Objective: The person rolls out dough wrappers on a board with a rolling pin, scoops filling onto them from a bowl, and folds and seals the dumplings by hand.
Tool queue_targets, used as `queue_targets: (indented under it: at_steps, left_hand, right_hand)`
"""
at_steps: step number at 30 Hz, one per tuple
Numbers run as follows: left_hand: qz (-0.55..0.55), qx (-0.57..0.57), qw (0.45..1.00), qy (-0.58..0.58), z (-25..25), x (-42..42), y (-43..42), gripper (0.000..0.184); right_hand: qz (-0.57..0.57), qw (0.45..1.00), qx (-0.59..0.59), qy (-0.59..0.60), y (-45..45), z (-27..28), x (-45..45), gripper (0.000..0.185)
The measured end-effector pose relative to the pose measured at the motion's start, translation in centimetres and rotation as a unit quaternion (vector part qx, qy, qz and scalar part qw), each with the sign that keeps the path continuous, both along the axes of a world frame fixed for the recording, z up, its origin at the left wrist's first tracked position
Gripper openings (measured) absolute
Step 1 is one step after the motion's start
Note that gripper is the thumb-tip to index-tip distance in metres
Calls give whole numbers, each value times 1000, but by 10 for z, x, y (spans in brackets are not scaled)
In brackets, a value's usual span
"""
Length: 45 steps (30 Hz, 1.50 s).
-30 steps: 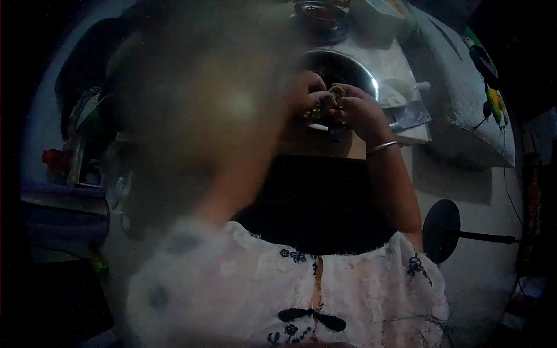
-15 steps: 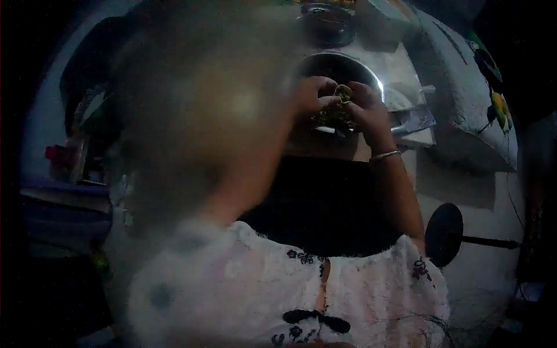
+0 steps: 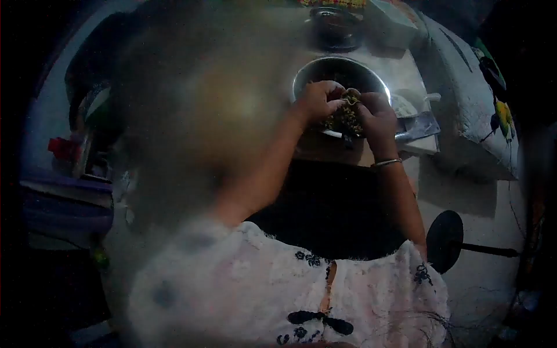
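Above a shiny metal bowl [image 3: 380, 79], both hands meet at a small dough piece [image 3: 351, 94] with a pale rim and what looks like a greenish filling inside. My left hand [image 3: 321, 101] pinches its left side between thumb and fingers. On the opposite side, my right hand [image 3: 379, 119], with a bangle at the wrist, grips it with the fingers bent. Crumbly green-brown filling [image 3: 346, 122] lies in the bowl just below the fingers. The bowl's far interior is dark, and the fingers partly cover the dough piece.
A dark pot [image 3: 335, 29] stands beyond the bowl. Right of the bowl are a pale plate [image 3: 404, 104] and a grey flat item [image 3: 419, 126]. A black disc with a rod [image 3: 445, 242] is at lower right. Haze blurs the left side of the view.
The view has shifted slightly, so bowl and hands appear a little lower and further right. Both hands still hold the dough piece, with more of the bowl's rim showing.
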<state>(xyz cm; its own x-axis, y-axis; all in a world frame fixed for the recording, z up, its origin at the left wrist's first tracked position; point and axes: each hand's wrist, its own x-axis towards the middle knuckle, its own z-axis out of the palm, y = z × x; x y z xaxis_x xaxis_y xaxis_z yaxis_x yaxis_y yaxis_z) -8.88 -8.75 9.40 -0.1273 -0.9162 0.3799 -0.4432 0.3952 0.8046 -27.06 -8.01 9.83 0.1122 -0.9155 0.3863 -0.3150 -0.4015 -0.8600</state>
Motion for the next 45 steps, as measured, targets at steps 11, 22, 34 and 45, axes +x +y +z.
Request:
queue_targets:
  at_steps: [11, 22, 34, 45]
  left_hand:
    - [-21, 8, 1000, 12, 4, 1, 3, 27]
    - [-15, -25, 999, 29, -6, 2, -4, 24]
    - [-26, 27, 997, 73, -7, 1, -2, 22]
    - [-16, -72, 997, 1, 1, 4, 3, 17]
  right_hand:
    - [-19, 999, 23, -19, 3, 0, 6, 16]
    - [28, 998, -26, -58, -1, -7, 5, 20]
    - [-8, 999, -38, 8, 2, -5, 1, 10]
    - [27, 998, 33, -53, -6, -4, -5, 11]
